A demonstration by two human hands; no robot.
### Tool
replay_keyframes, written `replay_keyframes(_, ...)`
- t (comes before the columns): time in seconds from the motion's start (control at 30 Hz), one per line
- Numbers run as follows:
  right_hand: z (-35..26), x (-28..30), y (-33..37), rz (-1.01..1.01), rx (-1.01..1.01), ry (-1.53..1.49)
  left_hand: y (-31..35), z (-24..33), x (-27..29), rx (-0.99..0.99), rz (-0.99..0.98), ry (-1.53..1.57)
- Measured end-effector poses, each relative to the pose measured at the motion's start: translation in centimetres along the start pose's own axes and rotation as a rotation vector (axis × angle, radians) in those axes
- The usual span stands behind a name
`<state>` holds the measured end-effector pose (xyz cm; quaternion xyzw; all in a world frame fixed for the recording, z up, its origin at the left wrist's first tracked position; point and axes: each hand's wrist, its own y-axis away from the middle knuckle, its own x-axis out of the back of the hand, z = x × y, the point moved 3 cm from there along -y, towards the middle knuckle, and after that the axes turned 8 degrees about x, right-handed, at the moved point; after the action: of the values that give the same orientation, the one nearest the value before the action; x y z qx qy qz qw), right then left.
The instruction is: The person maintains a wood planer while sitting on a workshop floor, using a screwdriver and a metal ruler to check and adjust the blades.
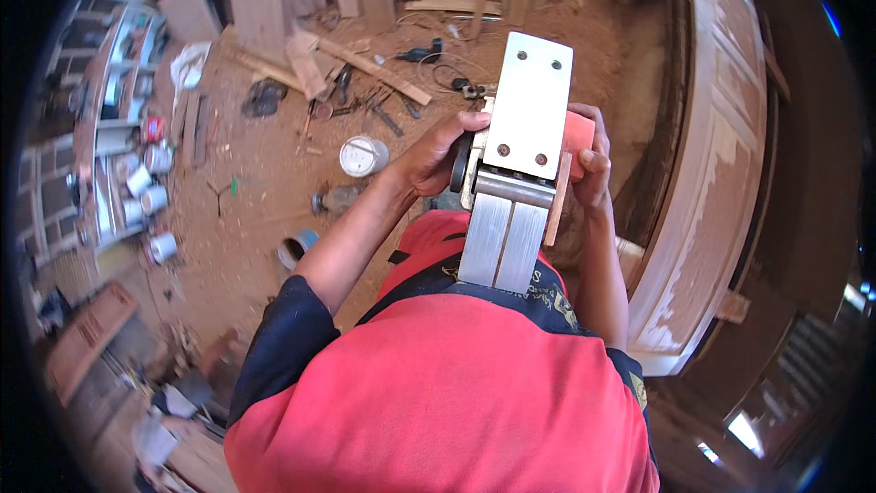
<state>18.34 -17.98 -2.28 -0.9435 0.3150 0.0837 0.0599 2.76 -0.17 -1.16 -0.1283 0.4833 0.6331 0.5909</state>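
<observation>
At the left are pale cans (153,198), then on the dusty floor (251,237) a grey can (295,250) and a round white bucket (362,157); their contents one cannot tell. The left hand (434,157) is clamped on the side of the tool (529,100), held before the person, with smooth white plate and flat metal strips; the right hand (593,162) has fingers closed around a curved red part (577,141), near a patchy wooden panel (707,192).

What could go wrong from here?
The left hand and right hand grip the power tool in front of the body; a slip could drop it. If it started, the left hand, near the metal roller, might be hurt. Boards and a white bucket on the floor could trip someone.
</observation>
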Motion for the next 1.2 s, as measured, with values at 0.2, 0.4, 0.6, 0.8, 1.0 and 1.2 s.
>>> replay_keyframes(0.2, 2.2, -9.0, -5.3, -0.195, 0.055, 0.168, 7.3, -2.7, 6.2, -0.264, 0.278, 0.226)
replay_keyframes(0.4, 9.2, -9.4, -4.5, -0.427, -0.390, 0.186, 16.8, -12.3, 11.6, -0.683, 0.826, 0.501)
replay_keyframes(0.6, 26.5, 5.3, 3.9, -0.690, -0.481, 0.897, 19.5, -21.5, 11.9, -0.703, 1.167, 0.723)
replay_keyframes(0.8, 33.1, 14.6, 8.3, -0.623, -0.731, 1.104, 16.9, -23.1, 13.3, -0.634, 1.227, 0.797)
replay_keyframes(1.0, 32.0, 10.6, 0.6, -0.411, -0.629, 1.094, 13.5, -20.5, 18.1, -0.577, 1.193, 0.783)
replay_keyframes(1.2, 38.2, 11.4, -10.4, -0.321, -0.483, 1.226, 6.7, -20.1, 25.1, -0.486, 1.184, 0.808)
